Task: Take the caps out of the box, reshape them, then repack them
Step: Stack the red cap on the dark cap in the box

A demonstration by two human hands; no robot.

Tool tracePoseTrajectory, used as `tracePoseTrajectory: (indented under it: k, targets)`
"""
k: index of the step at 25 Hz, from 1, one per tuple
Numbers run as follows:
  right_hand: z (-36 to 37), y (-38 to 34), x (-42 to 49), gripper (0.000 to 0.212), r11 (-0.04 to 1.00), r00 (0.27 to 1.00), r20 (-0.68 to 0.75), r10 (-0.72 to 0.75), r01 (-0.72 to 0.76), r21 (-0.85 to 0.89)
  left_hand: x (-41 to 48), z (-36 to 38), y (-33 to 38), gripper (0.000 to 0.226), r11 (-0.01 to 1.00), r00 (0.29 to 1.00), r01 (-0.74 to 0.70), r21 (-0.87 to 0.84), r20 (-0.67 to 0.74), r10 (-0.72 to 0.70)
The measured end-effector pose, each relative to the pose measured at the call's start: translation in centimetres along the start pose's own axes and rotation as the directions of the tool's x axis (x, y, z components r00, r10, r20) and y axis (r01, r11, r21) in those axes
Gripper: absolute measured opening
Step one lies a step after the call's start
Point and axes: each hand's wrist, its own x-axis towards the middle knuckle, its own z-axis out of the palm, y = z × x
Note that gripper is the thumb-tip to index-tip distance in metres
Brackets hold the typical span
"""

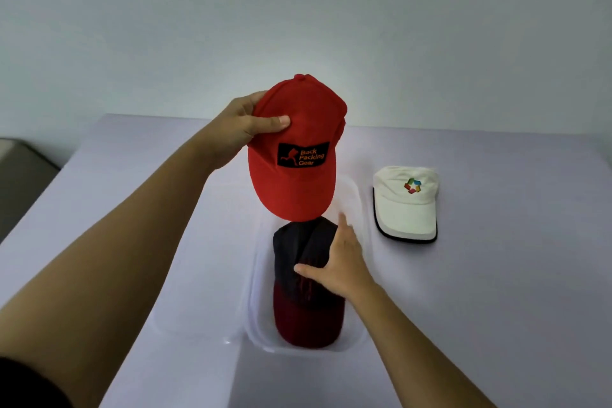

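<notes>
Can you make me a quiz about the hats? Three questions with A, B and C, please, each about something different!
1. Where is the white cap?
A. on the floor
B. on the table, right of the box
C. in a hand

2. How many caps can you see?
A. one
B. five
C. three

3. What is happening to the red cap?
A. the left hand holds it up in the air
B. it lies flat in the box
C. it sits on someone's head

Answers:
1 B: it lies on the table beside the clear box.
2 C: there is a red cap, a white cap and a dark cap, which is in the box under the right hand.
3 A: the thumb and fingers grip its crown, above the box.
</notes>
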Motion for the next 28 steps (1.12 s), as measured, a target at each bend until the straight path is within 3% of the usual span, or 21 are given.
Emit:
tracePoseTrajectory:
  k: [3, 8, 13, 16, 19, 21, 24, 28]
  targets:
    - [0.1, -0.1, 0.7, 0.131, 0.997, 0.996, 0.049, 0.068, -0.066, -0.050, 0.2, -1.0, -1.2, 0.035, 0.999, 0.999, -0.044, -0.019, -0.009, 0.044]
    - [0.7, 0.1, -1.9, 0.121, 0.987, 0.984, -0.087, -0.154, 0.149, -0.061, 0.9, -0.5, -2.8, 0.033, 0.998, 0.998, -0.057, -0.034, 0.022, 0.058]
    - [2.0, 0.7, -3.8, 0.106, 0.954, 0.943, -0.157, -0.295, 0.283, -0.095, 0.0, 2.1, -7.4, 0.032, 0.989, 0.975, 0.147, -0.021, 0.173, -0.141]
    - [2.6, 1.4, -4.0, 0.097, 0.919, 0.864, -0.313, -0.394, 0.363, -0.155, -1.5, 3.1, -10.3, 0.033, 0.961, 0.930, 0.275, 0.013, 0.251, -0.269]
    - [2.7, 1.5, -3.9, 0.096, 0.894, 0.792, -0.423, -0.440, 0.342, -0.289, -2.5, 3.6, -11.8, 0.035, 0.932, 0.899, 0.359, -0.038, 0.280, -0.335]
    - [2.5, 1.2, -3.8, 0.108, 0.921, 0.832, -0.414, -0.370, 0.268, -0.284, -2.8, 3.7, -12.2, 0.036, 0.914, 0.891, 0.395, -0.094, 0.280, -0.357]
    - [1.4, 1.1, -3.4, 0.134, 0.948, 0.930, -0.283, -0.235, 0.156, -0.276, -3.0, 3.7, -12.5, 0.037, 0.891, 0.878, 0.435, -0.127, 0.277, -0.390]
    - [-1.1, 0.8, -2.1, 0.142, 0.960, 0.982, -0.120, -0.143, 0.108, -0.260, -3.2, 3.8, -12.6, 0.036, 0.856, 0.852, 0.500, -0.132, 0.253, -0.459]
